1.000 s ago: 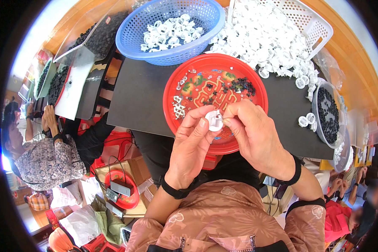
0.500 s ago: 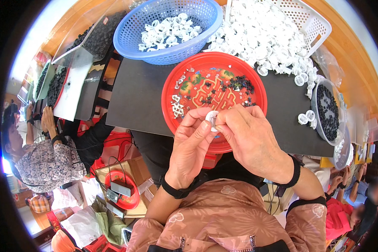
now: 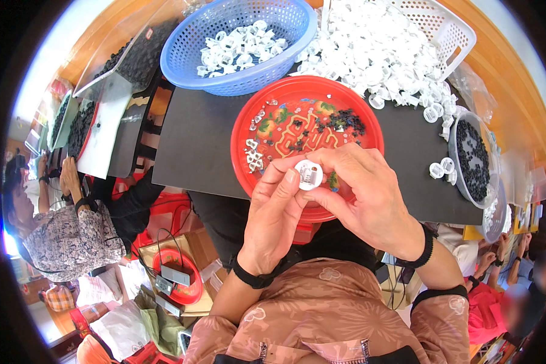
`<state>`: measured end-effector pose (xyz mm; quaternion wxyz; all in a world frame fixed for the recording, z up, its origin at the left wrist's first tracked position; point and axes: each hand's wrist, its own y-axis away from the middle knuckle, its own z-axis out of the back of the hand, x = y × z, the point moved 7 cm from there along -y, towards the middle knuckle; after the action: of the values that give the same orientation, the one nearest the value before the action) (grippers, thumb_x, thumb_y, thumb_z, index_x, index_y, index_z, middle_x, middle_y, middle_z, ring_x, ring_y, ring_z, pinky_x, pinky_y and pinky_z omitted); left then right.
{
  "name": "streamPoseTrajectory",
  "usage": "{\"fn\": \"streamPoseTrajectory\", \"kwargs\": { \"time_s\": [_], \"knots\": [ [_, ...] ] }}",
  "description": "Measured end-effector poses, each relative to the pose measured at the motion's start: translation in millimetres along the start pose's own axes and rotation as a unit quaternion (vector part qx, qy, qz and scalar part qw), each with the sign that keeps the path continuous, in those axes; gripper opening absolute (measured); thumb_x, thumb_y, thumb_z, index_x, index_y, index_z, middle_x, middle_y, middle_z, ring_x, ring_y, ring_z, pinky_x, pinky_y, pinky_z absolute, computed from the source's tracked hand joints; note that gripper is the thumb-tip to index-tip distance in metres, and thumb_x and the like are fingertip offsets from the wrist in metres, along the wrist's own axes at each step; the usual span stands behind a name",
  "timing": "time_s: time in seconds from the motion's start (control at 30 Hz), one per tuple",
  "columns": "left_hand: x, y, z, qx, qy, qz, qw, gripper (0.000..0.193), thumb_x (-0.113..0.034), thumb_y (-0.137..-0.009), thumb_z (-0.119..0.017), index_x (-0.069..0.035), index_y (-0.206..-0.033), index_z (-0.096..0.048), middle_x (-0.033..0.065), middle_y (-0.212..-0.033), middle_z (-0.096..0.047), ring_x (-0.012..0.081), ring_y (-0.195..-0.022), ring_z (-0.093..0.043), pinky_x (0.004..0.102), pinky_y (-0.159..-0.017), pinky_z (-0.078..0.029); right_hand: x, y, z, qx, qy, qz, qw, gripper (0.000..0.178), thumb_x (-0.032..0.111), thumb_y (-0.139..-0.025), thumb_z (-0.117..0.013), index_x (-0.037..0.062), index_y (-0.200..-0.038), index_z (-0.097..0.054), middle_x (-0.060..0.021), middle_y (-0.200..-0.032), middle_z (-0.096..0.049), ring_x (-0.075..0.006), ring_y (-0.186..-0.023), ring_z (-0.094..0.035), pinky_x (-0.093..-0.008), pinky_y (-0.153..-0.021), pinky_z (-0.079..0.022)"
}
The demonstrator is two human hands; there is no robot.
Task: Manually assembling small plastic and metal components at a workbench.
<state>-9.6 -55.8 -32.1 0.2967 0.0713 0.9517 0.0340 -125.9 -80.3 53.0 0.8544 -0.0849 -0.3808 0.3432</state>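
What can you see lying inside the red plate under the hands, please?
The red plate holds a small heap of black bits and some small white pieces on its painted face. Its near part is covered by both hands holding a white round part.

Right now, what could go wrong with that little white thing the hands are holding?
The small white round part is pinched only by fingertips of the left hand and right hand, so it might slip. It is over the near rim of the red plate, close to the black table edge, so it could fall off to the floor.

Black wristbands, pinkish-brown patterned sleeves
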Motion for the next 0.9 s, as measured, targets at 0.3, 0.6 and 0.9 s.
{"fn": "streamPoseTrajectory", "kwargs": {
  "time_s": [0.3, 0.6, 0.9],
  "knots": [
    [-2.9, 4.1, -13.0, -0.016, -0.031, -0.032, 0.999, 0.024, -0.008, -0.099, -0.051, -0.004, -0.123, -0.052, 0.0091, -0.117, -0.061, 0.0176, -0.11, -0.06, 0.0336, -0.097, -0.048, 3.2, 7.8, -3.5, -0.104, 0.047, -0.022, 0.993, 0.032, 0.013, -0.076, -0.075, 0.0113, -0.106, -0.063, -0.0021, -0.082, -0.06, -0.0203, -0.073, -0.059, -0.0349, -0.067, -0.039],
    [0.8, 3.8, -14.5, -0.033, -0.021, -0.056, 0.998, 0.022, -0.005, -0.098, -0.051, -0.004, -0.12, -0.054, 0.0083, -0.11, -0.062, 0.0161, -0.101, -0.06, 0.031, -0.09, -0.049, 5.7, 18.4, -10.0, -0.163, 0.069, 0.028, 0.984, 0.035, 0.01, -0.074, -0.075, 0.0073, -0.106, -0.063, -0.001, -0.087, -0.064, -0.0179, -0.073, -0.059, -0.0345, -0.067, -0.037],
    [-2.0, 11.3, -12.4, -0.094, -0.095, -0.009, 0.991, 0.028, -0.005, -0.098, -0.048, 0.001, -0.124, -0.056, 0.0132, -0.116, -0.064, 0.0163, -0.107, -0.062, 0.0296, -0.093, -0.05, 15.4, 24.8, -11.6, -0.173, 0.158, 0.057, 0.971, 0.038, 0.009, -0.074, -0.075, 0.002, -0.109, -0.063, -0.0016, -0.092, -0.065, -0.0145, -0.077, -0.061, -0.0351, -0.07, -0.038]
  ]
}}
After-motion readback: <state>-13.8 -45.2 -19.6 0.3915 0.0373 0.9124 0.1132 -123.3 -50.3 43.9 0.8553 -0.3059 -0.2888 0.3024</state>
